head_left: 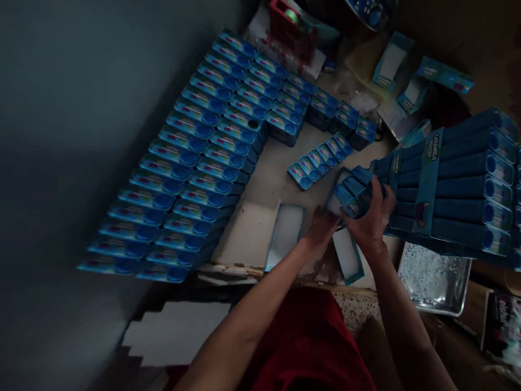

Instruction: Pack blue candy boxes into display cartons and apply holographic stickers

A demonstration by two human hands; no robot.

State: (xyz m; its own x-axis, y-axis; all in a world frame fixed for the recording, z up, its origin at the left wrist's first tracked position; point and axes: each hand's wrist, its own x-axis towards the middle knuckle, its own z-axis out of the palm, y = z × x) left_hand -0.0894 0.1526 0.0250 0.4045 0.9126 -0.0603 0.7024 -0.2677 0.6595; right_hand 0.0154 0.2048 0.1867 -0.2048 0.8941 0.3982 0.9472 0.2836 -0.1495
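Note:
My right hand (372,214) is wrapped round a bunch of small blue boxes (352,190), tilted over an open blue-edged carton with a white inside (334,205). At the near end of that carton my left hand (321,225) has its fingers closed on the edge; part of them is hidden. Just beyond my hands, a row of small blue boxes (319,160) with round blue spots lies on the table. Two more cartons with white insides, a left one (286,231) and a right one (349,255), lie close to my wrists.
Long rows of upright blue boxes (195,157) run along the wall on the left. To the right rises a stack of banded blue packs (456,184), above a metal tray (458,288) of small pale pieces. A red device (285,21) sits at the back.

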